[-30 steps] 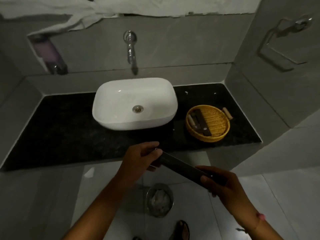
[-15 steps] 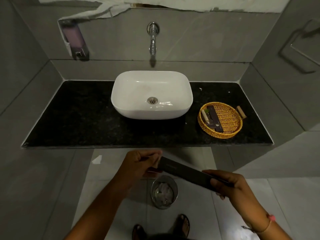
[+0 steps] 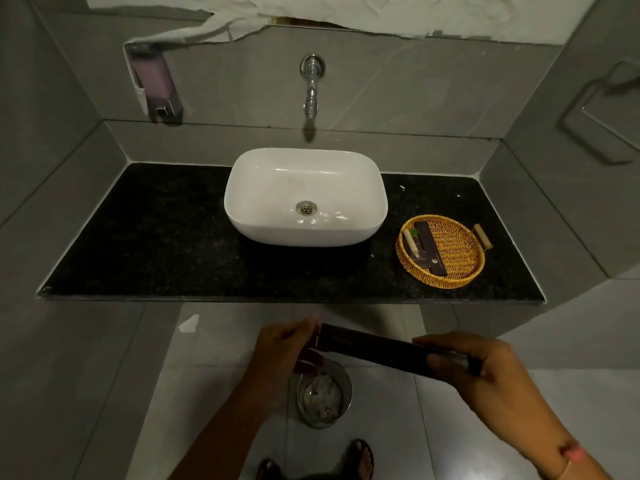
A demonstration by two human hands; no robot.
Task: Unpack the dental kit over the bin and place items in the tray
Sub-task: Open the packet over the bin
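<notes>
A long dark dental kit box (image 3: 374,351) is held level above the floor, just over a small steel bin (image 3: 324,400) with crumpled paper inside. My right hand (image 3: 485,365) grips the box's right end. My left hand (image 3: 287,348) pinches the flap at the box's left end, directly above the bin. A round wicker tray (image 3: 464,271) sits on the black counter at the right; it holds two dark boxes (image 3: 429,251) and a pale tube-like item (image 3: 409,241).
A white basin (image 3: 304,195) stands mid-counter under a wall tap (image 3: 311,88). A soap dispenser (image 3: 154,81) hangs at the left wall. The black counter (image 3: 156,237) edge runs just beyond my hands. My sandalled feet (image 3: 360,459) are below the bin.
The view has shifted back and down, so the whole counter shows. My hands and the box now sit over the bin, and my left fingers have moved onto the box's end flap.
</notes>
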